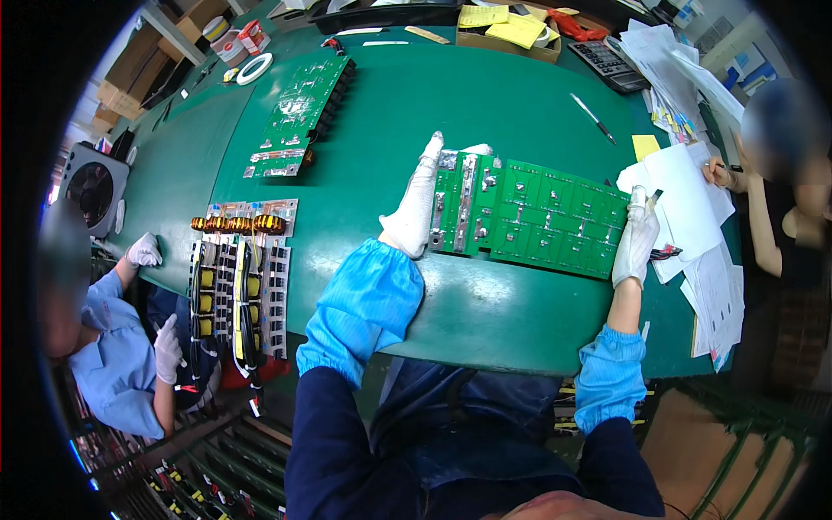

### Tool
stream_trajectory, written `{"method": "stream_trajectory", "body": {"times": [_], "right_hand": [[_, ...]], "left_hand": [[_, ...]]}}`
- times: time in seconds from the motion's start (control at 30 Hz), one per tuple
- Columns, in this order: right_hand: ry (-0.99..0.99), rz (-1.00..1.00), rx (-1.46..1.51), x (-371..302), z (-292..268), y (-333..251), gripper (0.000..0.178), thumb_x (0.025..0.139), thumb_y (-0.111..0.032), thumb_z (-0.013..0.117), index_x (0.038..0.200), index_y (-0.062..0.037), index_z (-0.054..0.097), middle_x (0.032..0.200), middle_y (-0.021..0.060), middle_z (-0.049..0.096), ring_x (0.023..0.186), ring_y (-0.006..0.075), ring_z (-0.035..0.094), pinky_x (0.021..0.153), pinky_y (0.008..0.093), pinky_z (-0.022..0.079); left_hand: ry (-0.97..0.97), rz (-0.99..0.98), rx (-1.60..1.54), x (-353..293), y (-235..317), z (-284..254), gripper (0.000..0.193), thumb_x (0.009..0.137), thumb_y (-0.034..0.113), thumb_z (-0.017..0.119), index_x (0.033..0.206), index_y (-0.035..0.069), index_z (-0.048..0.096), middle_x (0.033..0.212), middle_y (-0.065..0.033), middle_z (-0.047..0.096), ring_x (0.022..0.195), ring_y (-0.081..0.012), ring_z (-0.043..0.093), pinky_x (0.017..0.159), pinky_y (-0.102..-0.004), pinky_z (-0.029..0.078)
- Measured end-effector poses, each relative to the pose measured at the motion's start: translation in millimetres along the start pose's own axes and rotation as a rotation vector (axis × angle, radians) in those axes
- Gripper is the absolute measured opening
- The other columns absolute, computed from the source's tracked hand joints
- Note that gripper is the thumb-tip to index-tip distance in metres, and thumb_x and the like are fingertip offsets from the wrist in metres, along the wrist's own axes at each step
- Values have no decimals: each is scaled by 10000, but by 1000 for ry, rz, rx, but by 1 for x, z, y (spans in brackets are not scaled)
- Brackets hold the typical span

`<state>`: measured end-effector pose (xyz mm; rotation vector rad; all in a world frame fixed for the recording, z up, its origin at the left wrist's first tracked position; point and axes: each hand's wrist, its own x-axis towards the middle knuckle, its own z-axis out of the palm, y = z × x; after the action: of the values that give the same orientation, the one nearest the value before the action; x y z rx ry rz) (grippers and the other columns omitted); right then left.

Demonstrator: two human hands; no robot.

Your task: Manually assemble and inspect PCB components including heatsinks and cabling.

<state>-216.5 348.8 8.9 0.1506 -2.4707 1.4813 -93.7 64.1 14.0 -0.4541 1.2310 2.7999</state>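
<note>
A green circuit board (537, 217), solder side up, is held level above the green table, in front of me. My left hand (413, 206), in a white glove, grips its left end, with the fingers along the edge and partly hidden by the board. At the right end my right hand (637, 236), also gloved in white, is closed on the edge. Red and black wire leads (666, 252) stick out beside the right hand. Whatever sits on the board's underside is hidden from me.
Another green board (299, 113) lies further back on the table (373, 113). Boards with coils and cables (243, 277) overhang the front edge near a gloved co-worker's hand (145, 250). Papers (685, 204), a pen (593, 119) and a calculator (609, 67) occupy the right, where another person writes.
</note>
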Motion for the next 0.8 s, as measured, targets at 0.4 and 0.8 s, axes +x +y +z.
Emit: {"method": "stream_trajectory", "body": {"times": [0.4,0.8], "right_hand": [[-24,45,-11,2,-4,0,552,1004,-488,482,988,55,584,823,151,543,772,254,492,774,381,430],[-9,67,1,3,-4,1,468,998,-422,537,996,38,619,829,170,626,770,275,592,768,390,474]], "left_hand": [[16,2,52,4,-2,2,812,984,706,311,1418,55,529,1293,-98,629,1145,-235,625,923,-428,562],[107,31,55,-2,-4,22,816,985,697,322,1423,39,521,1312,-109,614,1172,-248,607,1015,-453,511]]}}
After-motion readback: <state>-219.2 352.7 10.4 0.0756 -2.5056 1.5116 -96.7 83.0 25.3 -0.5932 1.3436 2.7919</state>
